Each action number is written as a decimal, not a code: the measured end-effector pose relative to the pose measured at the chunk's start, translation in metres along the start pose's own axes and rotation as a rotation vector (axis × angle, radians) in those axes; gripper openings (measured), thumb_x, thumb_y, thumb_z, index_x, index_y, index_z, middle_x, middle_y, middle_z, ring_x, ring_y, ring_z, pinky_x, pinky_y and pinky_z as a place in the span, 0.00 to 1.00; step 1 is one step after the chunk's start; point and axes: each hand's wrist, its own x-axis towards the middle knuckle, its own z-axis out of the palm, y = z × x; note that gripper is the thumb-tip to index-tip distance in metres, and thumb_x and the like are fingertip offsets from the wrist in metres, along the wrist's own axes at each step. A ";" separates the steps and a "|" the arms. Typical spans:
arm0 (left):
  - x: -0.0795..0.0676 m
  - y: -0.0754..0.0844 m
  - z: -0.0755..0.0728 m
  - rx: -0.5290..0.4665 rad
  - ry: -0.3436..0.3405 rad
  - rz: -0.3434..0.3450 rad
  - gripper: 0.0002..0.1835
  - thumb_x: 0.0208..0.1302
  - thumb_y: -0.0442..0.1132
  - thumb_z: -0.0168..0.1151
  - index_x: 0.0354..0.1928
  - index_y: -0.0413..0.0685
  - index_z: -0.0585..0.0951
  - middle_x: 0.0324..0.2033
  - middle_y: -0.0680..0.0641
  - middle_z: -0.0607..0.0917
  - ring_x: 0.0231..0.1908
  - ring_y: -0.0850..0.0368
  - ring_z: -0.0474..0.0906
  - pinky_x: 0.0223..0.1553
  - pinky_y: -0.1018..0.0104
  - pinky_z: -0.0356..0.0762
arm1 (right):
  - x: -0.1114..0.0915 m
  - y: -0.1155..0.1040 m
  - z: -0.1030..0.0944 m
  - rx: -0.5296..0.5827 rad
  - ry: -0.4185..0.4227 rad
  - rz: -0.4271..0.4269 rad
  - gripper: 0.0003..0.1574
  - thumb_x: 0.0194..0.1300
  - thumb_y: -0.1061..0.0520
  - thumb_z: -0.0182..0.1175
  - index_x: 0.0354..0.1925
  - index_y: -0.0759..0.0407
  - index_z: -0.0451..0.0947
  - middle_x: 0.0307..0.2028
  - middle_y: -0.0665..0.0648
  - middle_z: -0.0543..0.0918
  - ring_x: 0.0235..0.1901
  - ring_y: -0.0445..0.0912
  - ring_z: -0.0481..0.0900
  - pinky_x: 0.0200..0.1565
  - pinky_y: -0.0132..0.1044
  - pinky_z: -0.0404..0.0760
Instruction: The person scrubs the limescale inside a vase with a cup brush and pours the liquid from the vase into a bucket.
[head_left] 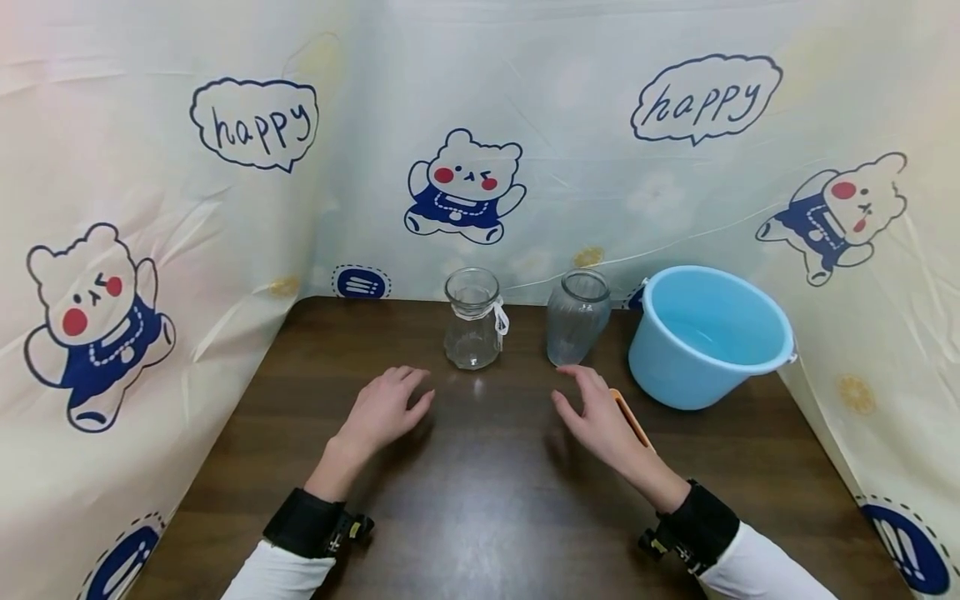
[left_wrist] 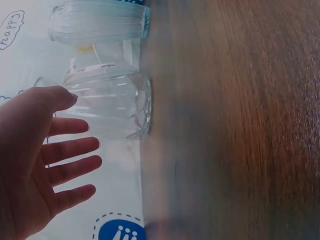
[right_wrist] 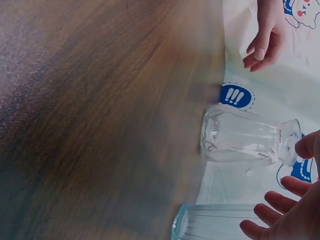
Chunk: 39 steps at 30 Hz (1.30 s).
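Observation:
Two clear glass vases stand upright toward the back of the table. The flared vase [head_left: 472, 333] has a white ribbon bow at its neck, and the ribbed vase [head_left: 576, 321] is to its right. My left hand [head_left: 384, 410] hovers in front and to the left of the bowed vase, fingers apart and holding nothing. Just in front of the ribbed vase is my right hand [head_left: 600, 421], its fingers loosely bent around nothing. An orange-handled tool [head_left: 632, 419] lies beside the right hand, partly hidden by it. In the left wrist view, the left thumb overlaps the bowed vase [left_wrist: 112, 107].
A light blue bucket [head_left: 690, 379] stands at the back right, beyond the orange tool. The dark brown wooden table [head_left: 480, 517] meets a hanging white cloth [head_left: 360, 183] with bear prints along its back and sides.

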 end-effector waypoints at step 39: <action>0.212 0.132 0.077 -0.795 -0.022 0.008 0.64 0.55 0.62 0.77 0.84 0.57 0.45 0.81 0.46 0.54 0.78 0.46 0.55 0.74 0.39 0.61 | -0.031 0.016 -0.022 -0.089 0.073 0.045 0.24 0.74 0.55 0.64 0.64 0.61 0.76 0.59 0.60 0.81 0.60 0.55 0.79 0.62 0.57 0.78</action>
